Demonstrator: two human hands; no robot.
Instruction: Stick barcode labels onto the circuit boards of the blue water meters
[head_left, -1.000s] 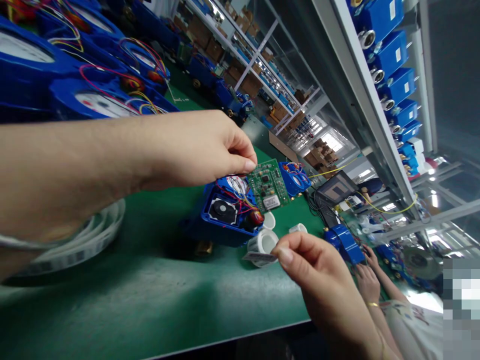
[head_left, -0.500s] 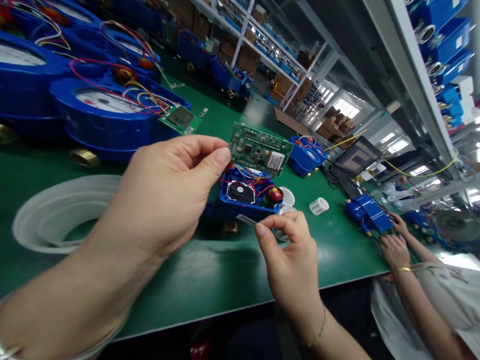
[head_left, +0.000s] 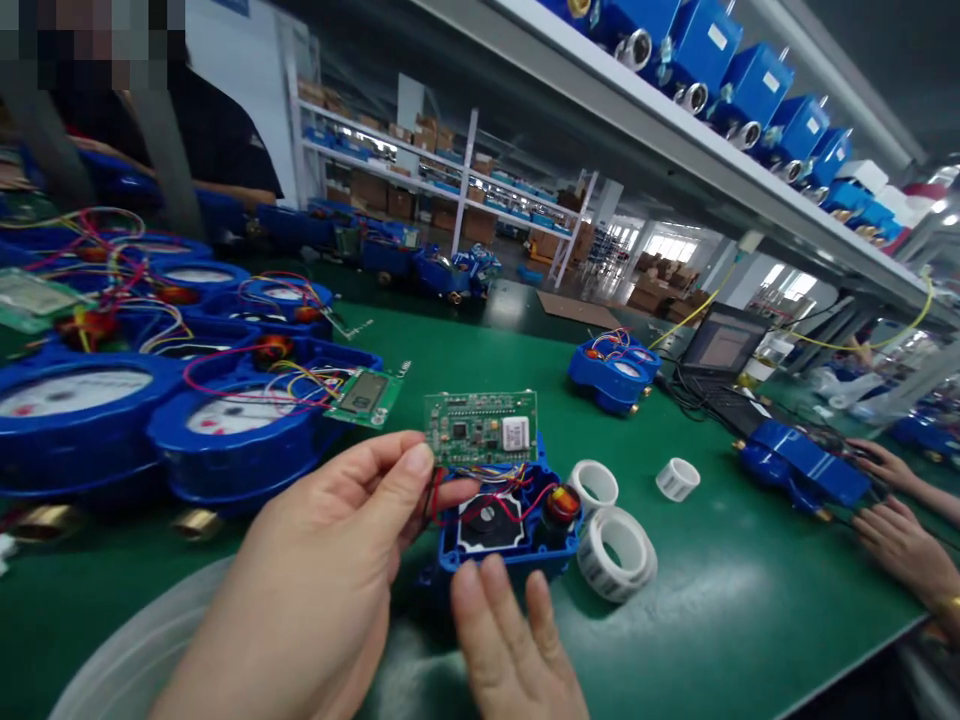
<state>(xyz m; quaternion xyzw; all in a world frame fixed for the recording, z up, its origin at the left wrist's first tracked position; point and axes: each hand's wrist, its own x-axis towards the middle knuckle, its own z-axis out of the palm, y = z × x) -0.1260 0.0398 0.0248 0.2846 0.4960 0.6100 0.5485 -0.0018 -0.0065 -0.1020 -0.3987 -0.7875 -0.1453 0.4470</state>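
My left hand (head_left: 337,540) pinches the left edge of a green circuit board (head_left: 487,425) between thumb and index finger. The board is raised above an open blue meter housing (head_left: 448,540), and thin coloured wires (head_left: 495,473) run down from it. Inside the housing are a black round part on a white square (head_left: 491,520) and an orange-wrapped cylinder (head_left: 561,503). Against the housing's front wall lie the outstretched fingers of my right hand (head_left: 517,640). They cover part of that wall. A label roll (head_left: 643,555) stands just right of the housing.
Blue meters with loose wires (head_left: 232,450) crowd the left side. A translucent ring (head_left: 142,640) lies near the front left. Another label roll (head_left: 679,480), a wired meter (head_left: 615,372) and a laptop (head_left: 720,345) are to the right. A co-worker's hands (head_left: 900,535) touch a blue meter (head_left: 802,465).
My right hand has gone from a pinch beside a white label strip to straight fingers on the housing's front; the strip is out of sight. The view has tilted up.
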